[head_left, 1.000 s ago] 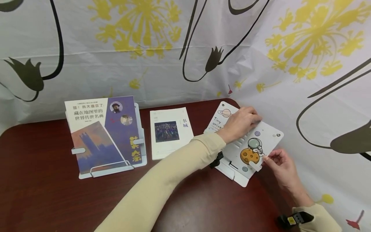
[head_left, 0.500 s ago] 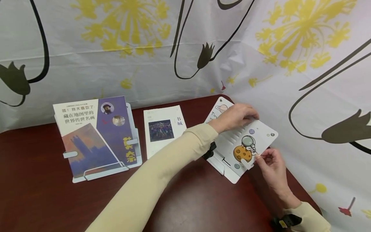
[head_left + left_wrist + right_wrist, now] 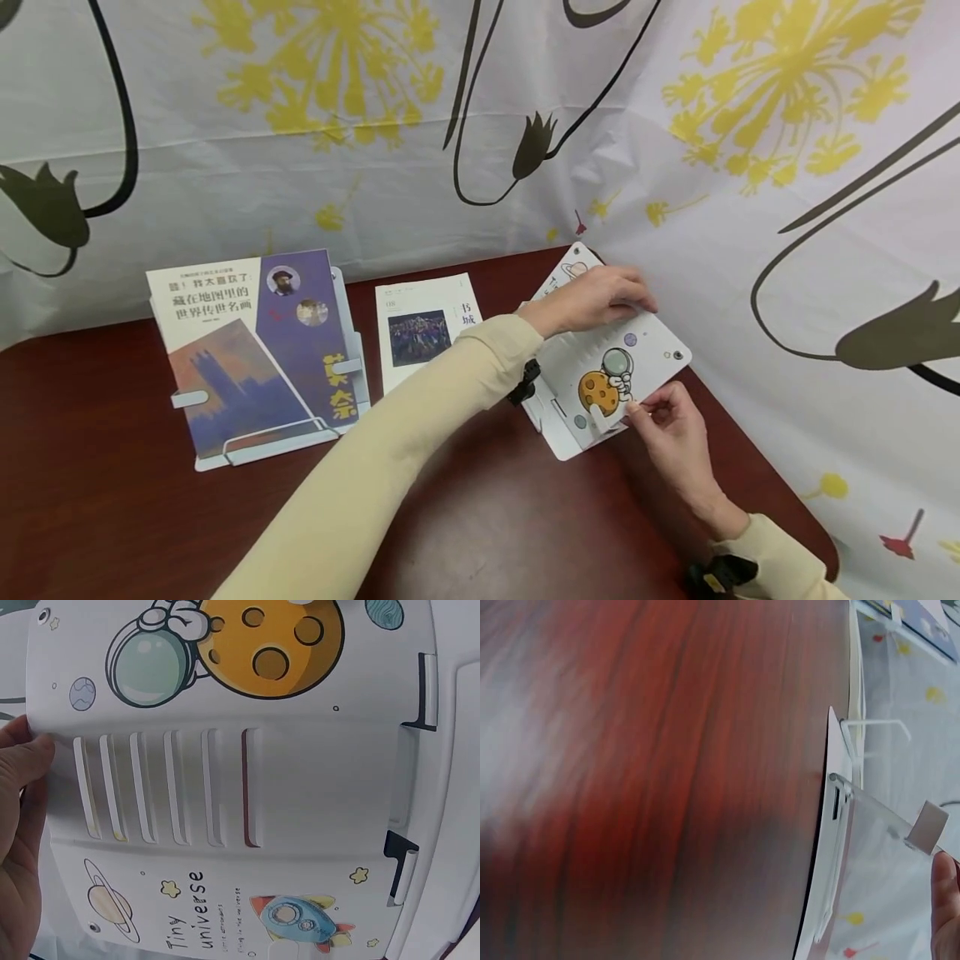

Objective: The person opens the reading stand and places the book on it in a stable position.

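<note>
A white metal book stand (image 3: 573, 354), printed with an astronaut on an orange planet, stands tilted back at the table's right side. My left hand (image 3: 592, 298) grips its top edge; in the left wrist view the thumb (image 3: 28, 761) lies on the front face and fingers go behind. On the stand's right edge, beside the small page clip (image 3: 597, 418), my right hand (image 3: 675, 433) pinches with thumb and fingers. The right wrist view catches the stand edge-on, with the clip (image 3: 928, 826) just above my thumb (image 3: 945, 892).
To the left, a purple-and-cream book (image 3: 258, 350) rests on another white stand (image 3: 358, 375). A white booklet (image 3: 401, 304) lies between the two stands, partly covered by my left sleeve (image 3: 390, 442). A patterned curtain (image 3: 390, 200) borders the dark red table (image 3: 97, 417) behind and right.
The astronaut stand has shifted left toward the white booklet, with both hands moving along with it. Both hands keep their hold. The head view has also shifted slightly.
</note>
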### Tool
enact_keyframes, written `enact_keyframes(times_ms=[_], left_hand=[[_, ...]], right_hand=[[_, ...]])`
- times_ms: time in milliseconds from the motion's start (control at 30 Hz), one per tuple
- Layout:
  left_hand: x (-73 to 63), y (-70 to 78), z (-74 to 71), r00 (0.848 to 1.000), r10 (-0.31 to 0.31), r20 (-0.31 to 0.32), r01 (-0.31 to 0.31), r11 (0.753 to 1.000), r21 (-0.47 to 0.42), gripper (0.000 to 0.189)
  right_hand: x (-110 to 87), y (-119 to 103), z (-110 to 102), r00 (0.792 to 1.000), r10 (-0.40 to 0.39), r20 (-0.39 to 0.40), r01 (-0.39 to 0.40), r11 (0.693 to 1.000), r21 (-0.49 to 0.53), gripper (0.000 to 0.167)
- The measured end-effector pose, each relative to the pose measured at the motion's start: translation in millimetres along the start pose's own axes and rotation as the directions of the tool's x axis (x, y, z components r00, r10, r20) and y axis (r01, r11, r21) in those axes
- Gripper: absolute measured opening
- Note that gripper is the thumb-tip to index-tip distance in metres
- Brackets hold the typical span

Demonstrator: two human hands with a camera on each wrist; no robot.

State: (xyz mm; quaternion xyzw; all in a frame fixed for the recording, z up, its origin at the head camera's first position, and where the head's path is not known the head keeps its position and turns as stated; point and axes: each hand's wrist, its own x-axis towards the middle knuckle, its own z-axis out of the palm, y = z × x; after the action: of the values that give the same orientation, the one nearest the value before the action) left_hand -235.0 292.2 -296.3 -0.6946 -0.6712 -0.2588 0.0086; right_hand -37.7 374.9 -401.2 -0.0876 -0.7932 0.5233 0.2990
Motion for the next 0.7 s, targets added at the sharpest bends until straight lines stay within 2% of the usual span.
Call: enact_keyframes(times_ms=[200,267,400,533,700], left_hand=[[-5.3,-2.9,-6.4,0.999,0.037,0.0,-0.037,0.998,-0.043,0.02],[-7.3,-3.2,-8.8,0.999,0.039,0.001,-0.039,0.998,-0.044,0.02],[-11.9,-2.9,-12.0,0.999,0.038,-0.005,-0.038,0.998,-0.044,0.018],[-14.6,-3.1,-12.5,1.0,0.031,-0.002,-0.031,0.999,-0.044,0.018],[-15.3,-2.2,-13.4,0.999,0.03,0.012,-0.03,0.999,-0.022,0.017]], right_hand=[[-1.4,-3.3,7.5,1.0,-0.005,-0.001,0.005,0.998,0.057,0.018],[-0.5,4.6,7.1,1.0,-0.029,0.012,0.028,0.998,0.056,0.018],[0.2,5.7,8.2,0.998,-0.027,0.059,0.02,0.993,0.119,0.018],[-0.1,-2.7,10.7,0.993,0.011,0.119,-0.034,0.98,0.196,0.017],[0.8,-1.8,6.6,0.983,0.024,0.185,-0.06,0.98,0.188,0.017]])
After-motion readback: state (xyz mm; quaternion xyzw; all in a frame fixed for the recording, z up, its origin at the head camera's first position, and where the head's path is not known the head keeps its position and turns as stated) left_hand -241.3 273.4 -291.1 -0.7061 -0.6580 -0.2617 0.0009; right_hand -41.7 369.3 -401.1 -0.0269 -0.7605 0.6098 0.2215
